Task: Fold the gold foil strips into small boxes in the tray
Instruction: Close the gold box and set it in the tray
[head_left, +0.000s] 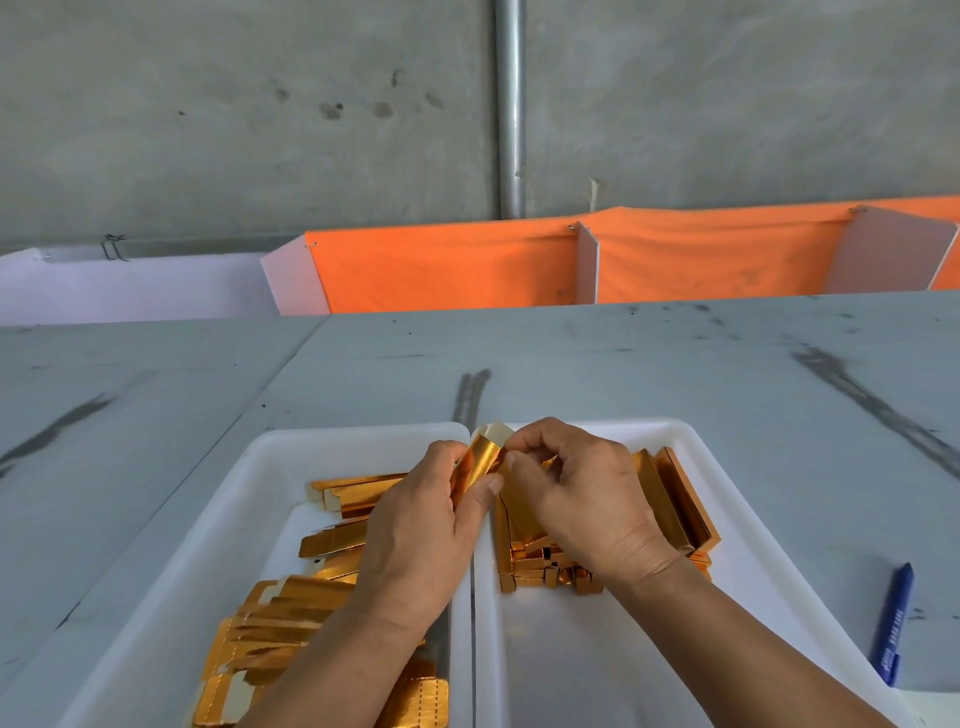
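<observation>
Gold strip (480, 460) pinched, left hand (421, 530), right hand (582, 493)

gold foil strips (332, 540): glossy metallic | tray (597, 665): smooth white plastic | table (623, 364): matt grey

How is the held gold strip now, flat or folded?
Partly folded: the gold strip forms a tube between left hand and right hand, end flap open.

Packing workshop, bare concrete wall (208, 104), scuffed worktable (623, 364) (orange-lined bins (441, 270))
</observation>
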